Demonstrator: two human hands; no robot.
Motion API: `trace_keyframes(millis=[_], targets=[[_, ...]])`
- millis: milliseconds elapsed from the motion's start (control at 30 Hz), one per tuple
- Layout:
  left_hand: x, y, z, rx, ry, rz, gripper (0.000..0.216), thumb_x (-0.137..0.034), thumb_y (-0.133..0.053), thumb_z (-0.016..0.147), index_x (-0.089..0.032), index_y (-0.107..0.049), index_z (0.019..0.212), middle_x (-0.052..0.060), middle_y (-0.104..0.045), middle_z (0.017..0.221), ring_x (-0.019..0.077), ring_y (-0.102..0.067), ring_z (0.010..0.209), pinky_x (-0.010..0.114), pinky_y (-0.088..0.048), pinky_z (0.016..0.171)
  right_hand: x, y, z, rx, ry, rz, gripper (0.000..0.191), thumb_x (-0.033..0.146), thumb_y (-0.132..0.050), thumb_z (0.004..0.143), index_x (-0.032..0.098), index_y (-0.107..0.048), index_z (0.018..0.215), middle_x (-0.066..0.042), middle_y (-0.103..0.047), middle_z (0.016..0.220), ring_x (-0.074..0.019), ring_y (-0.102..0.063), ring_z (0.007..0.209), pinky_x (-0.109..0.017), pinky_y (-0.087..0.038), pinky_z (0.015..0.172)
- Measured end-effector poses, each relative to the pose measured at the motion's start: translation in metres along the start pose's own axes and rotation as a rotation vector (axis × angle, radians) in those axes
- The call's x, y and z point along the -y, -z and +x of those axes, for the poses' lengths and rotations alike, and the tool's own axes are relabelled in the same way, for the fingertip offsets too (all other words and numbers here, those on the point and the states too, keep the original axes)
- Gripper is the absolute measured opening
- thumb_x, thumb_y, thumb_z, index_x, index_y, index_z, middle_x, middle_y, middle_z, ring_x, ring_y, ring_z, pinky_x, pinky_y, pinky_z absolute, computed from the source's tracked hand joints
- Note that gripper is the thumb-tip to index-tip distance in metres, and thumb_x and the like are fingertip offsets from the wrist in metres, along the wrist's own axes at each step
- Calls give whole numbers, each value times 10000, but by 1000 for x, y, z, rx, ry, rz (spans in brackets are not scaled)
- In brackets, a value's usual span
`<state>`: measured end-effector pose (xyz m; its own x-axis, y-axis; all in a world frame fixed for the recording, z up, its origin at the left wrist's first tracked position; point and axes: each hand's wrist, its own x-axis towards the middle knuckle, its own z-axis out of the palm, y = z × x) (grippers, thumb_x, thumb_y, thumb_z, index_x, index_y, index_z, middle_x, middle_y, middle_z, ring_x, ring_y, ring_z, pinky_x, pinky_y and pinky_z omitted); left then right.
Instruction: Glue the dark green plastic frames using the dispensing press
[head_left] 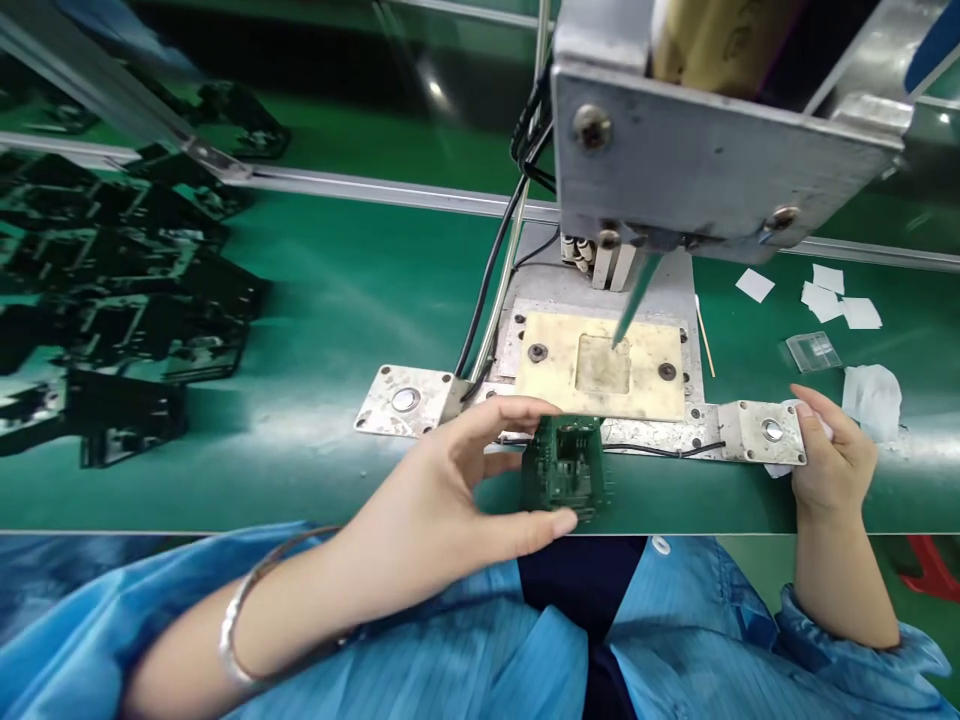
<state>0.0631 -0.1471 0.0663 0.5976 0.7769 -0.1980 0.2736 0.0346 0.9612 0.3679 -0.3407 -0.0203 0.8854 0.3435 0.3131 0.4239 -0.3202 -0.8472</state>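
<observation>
My left hand (480,490) grips a green circuit board assembly (570,465) between its thumb and fingers, just in front of the cream fixture plate (645,385). Its upper edge lies close to that plate. At the right button box (769,432), my right hand (832,455) is curled around a crumpled white piece (780,469), which is mostly hidden by the fingers and the box. The fixture plate has a square recess (602,363) with a thin pointed rod (636,300) above it. That rod comes down from a metal machine head (720,160).
Several dark circuit board assemblies (127,260) stand at the left. Another button box (409,400) sits left of the fixture. To the right lie small white squares (755,285), a cotton swab (705,335), a clear plastic box (814,352) and a white wipe (872,400). Black cables (491,270) run behind.
</observation>
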Motion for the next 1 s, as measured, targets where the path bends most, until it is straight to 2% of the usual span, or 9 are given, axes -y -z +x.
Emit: trace_keyframes(millis=[100,233,367,433,567,733,800,867,1000], targets=[[-6,1,7,102,47,-8,544,-390,-858,585,-189,-639,1040,92,-665,1086,265,-657,999,417,-595,877,1,-1,1,6,15,-9,351,446,-673,797,177,-786,992,-90,-726,925,-298,-675,890,-422,-523,792],[-25,-1,46,183,161,1,560,-381,-892,513,-146,-654,963,71,-685,924,256,-673,941,426,-573,888,0,0,1,-2,-3,-2,355,452,-671,793,180,-782,993,-79,-724,916,-293,-673,880,-420,-526,790],[-44,-10,76,405,228,-21,438,-342,-868,580,-163,-662,923,42,-696,935,219,-683,930,349,-564,846,0,0,0,9,-9,-4,353,459,-663,802,188,-781,996,-75,-724,917,-294,-671,884,-422,-523,793],[-47,-14,81,457,213,-23,422,-343,-860,598,-176,-659,929,32,-696,953,203,-681,928,334,-553,845,-1,0,0,19,-8,-3,351,460,-662,811,191,-780,1003,-73,-724,922,-293,-670,893,-426,-518,806],[-44,-13,83,482,143,-23,416,-353,-855,619,-192,-668,954,28,-689,963,189,-677,919,304,-552,809,-3,0,1,43,25,20,325,458,-666,836,211,-777,1015,-61,-724,934,-278,-667,881,-422,-512,802],[-46,-1,89,422,237,61,352,-407,-821,675,-173,-672,892,57,-668,838,189,-663,703,257,-500,525,0,0,1,56,44,70,275,428,-698,833,227,-783,1000,-53,-722,900,-252,-658,819,-378,-493,724],[-47,1,96,465,171,54,352,-371,-813,695,-176,-664,948,63,-680,893,208,-681,782,291,-552,604,1,0,0,57,47,83,264,422,-707,830,233,-785,996,-48,-718,870,-231,-643,765,-354,-475,679],[-46,0,102,516,51,20,361,-307,-808,703,-185,-640,999,59,-690,1001,226,-680,949,337,-584,789,2,0,0,62,57,92,244,409,-715,835,243,-786,1000,-40,-711,843,-210,-625,728,-336,-454,658],[-36,-3,107,528,-192,39,431,-247,-796,704,-230,-558,1062,38,-679,1106,225,-636,1124,372,-527,995,3,0,0,63,55,107,238,401,-724,833,251,-784,1008,-37,-703,838,-198,-616,722,-317,-436,636]])
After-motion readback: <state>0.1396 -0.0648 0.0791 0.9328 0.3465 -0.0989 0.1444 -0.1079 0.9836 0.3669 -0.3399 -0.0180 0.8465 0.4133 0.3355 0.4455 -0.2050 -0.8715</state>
